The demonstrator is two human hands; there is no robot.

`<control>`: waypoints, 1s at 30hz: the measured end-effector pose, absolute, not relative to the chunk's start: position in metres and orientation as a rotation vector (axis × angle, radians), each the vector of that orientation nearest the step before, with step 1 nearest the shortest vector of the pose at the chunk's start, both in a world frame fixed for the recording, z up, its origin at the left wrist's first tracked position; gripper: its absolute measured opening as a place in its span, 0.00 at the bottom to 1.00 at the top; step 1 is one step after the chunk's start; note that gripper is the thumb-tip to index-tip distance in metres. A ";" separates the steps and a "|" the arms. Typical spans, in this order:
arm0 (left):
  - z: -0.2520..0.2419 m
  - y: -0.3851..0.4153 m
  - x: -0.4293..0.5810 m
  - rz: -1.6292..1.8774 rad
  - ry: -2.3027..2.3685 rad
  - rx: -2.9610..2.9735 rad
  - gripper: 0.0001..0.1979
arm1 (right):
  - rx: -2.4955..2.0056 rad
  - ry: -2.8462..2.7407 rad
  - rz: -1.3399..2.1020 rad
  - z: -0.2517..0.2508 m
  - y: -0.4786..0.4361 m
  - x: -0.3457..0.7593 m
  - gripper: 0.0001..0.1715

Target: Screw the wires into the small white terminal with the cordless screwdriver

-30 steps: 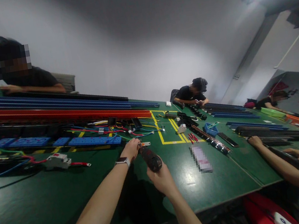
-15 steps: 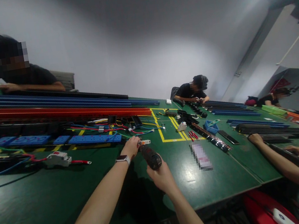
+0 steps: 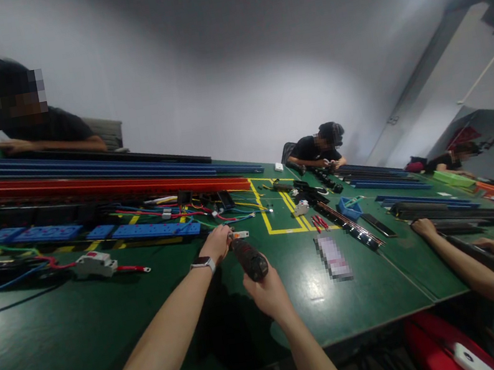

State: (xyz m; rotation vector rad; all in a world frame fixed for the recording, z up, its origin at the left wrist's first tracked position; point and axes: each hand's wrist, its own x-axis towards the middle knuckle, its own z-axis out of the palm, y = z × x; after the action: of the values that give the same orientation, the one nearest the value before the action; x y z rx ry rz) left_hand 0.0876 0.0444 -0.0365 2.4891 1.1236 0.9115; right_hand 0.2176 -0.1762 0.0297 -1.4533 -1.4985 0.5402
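Observation:
My right hand (image 3: 268,295) grips the dark handle of an electric screwdriver (image 3: 249,260) that points away from me over the green table (image 3: 65,342). My left hand (image 3: 216,244), with a white watch at the wrist, is closed round a small white and orange part (image 3: 239,235) at the tool's tip. Both hands are near the table's middle, just short of the blue socket strips (image 3: 155,230).
Long red and blue rails (image 3: 86,186) lie across the far left. Loose wires, a white breaker (image 3: 94,264) and black rails (image 3: 354,230) lie around. A yellow taped square marks the table. A person's arm (image 3: 459,263) reaches in at right; other people sit further back.
The view has drifted slightly. Both hands and the screwdriver stay in nearly the same place.

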 end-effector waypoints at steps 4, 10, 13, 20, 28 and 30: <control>-0.035 0.043 0.088 0.906 1.124 2.488 0.07 | -1.453 -1.503 0.541 0.031 -0.177 0.218 0.26; -0.027 0.037 0.087 0.890 1.126 2.482 0.08 | -1.437 -1.490 0.553 0.032 -0.177 0.217 0.26; -0.024 0.035 0.086 0.897 1.121 2.493 0.08 | -1.452 -1.503 0.541 0.031 -0.176 0.217 0.26; -0.027 0.037 0.087 0.877 1.145 2.476 0.09 | -1.438 -1.488 0.534 0.033 -0.177 0.217 0.27; -0.021 0.031 0.086 0.872 1.164 2.458 0.11 | -1.467 -1.502 0.532 0.033 -0.177 0.215 0.32; -0.020 0.031 0.086 0.874 1.155 2.464 0.11 | -1.481 -1.498 0.533 0.033 -0.177 0.215 0.32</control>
State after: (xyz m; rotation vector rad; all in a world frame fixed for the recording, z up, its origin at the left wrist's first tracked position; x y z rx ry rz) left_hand 0.0859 0.0313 -0.0202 2.4640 1.1553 0.8741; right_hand 0.2147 -0.1770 0.0335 -1.4812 -1.4976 0.5333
